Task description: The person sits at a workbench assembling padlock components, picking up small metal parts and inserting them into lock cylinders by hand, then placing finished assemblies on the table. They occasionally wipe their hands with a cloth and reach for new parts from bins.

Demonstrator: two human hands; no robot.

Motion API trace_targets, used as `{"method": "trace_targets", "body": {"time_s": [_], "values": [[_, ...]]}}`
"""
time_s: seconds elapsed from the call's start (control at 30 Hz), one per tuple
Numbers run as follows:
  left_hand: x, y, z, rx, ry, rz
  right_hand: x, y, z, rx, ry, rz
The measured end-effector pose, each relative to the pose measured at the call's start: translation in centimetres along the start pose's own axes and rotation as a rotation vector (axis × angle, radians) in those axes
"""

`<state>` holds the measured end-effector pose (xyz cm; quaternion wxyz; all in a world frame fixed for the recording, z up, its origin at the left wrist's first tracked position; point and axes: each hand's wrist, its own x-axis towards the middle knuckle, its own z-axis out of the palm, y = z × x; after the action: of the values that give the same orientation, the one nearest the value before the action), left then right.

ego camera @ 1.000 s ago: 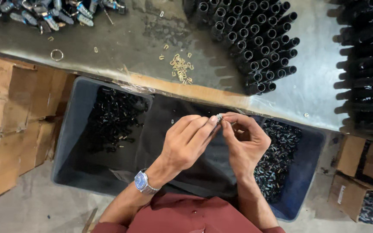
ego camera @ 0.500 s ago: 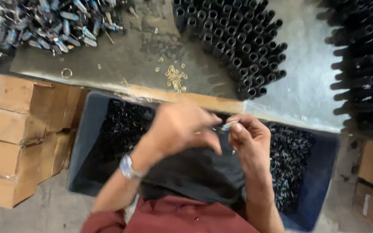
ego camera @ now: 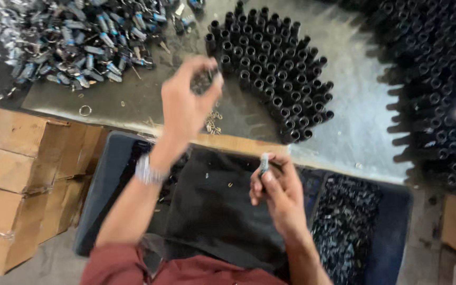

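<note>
My left hand point(ego camera: 188, 97) is stretched forward over the grey table, its fingers pinched together next to a block of upright black tubes point(ego camera: 275, 68); whether it holds anything is blurred. Just under it lies a small heap of brass bits point(ego camera: 213, 122). My right hand point(ego camera: 276, 192) stays close to my body over the dark bin point(ego camera: 112, 174) and grips a small silver and black part point(ego camera: 264, 163) between thumb and fingers. A watch sits on my left wrist.
A pile of silver and blue parts point(ego camera: 75, 39) covers the table's far left. More upright black tubes point(ego camera: 428, 79) stand at the right. Brown cardboard boxes point(ego camera: 22, 179) are stacked at the left. Loose black parts point(ego camera: 347, 227) fill the bin's right side.
My left hand has left the right hand and swung forward and up to the black tubes on the table. The right hand keeps the small part. The view has tilted toward the table.
</note>
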<state>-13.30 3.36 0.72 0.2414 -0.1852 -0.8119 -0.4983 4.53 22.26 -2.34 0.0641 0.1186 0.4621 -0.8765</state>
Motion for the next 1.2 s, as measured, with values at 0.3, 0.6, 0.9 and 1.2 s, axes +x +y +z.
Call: {"method": "trace_targets", "body": {"time_s": [0.3, 0.6, 0.9, 1.2], "values": [[-13.7, 3.6, 0.2, -0.523, -0.158, -0.094, 0.3, 1.2, -0.4, 0.139, -0.031, 0.011], [-13.7, 2.7, -1.9, -0.336, -0.436, -0.013, -1.1, -1.3, 1.4, -0.959, -0.134, -0.248], [-13.4, 3.9, -4.2, -0.059, -0.547, -0.004, 0.2, 1.9, 4.3, -0.757, -0.228, -0.060], [-14.2, -1.0, -11.4, 0.465, -0.115, -0.199, 5.1, -1.1, 7.4, -1.774, -0.036, -0.981]]}}
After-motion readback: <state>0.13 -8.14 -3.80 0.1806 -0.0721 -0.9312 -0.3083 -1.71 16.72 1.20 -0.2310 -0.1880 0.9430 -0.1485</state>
